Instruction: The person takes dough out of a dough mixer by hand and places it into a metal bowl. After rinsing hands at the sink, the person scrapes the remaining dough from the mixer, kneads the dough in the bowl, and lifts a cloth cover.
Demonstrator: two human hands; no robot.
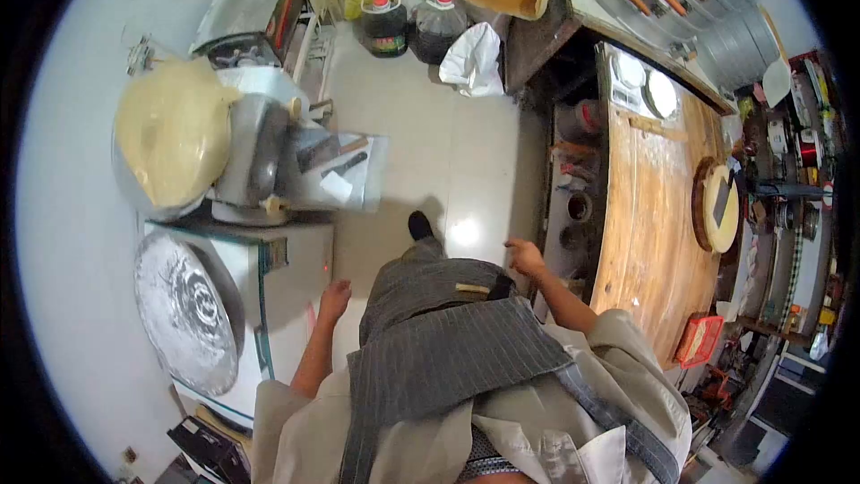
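Observation:
My left hand [336, 300] hangs at my side, fingers loosely bent, with nothing visible in it. It is nearest to the white cabinet [300, 255], apart from it. On the other side, my right hand [525, 258] holds nothing; a finger points out to the left. That hand is nearest to the shelves under the wooden worktop [649, 242], and I cannot tell whether it touches them. A striped grey apron [457, 358] covers my front. One dark shoe [419, 225] shows on the tiled floor [385, 116].
A machine [251, 148] with a cream cover [170, 130] stands left, beside a shiny metal lid [186, 314]. Two dark jugs with red caps [383, 25] and a white bag [473, 61] sit ahead. On the worktop lie a round board [718, 226] and a red basket [700, 341].

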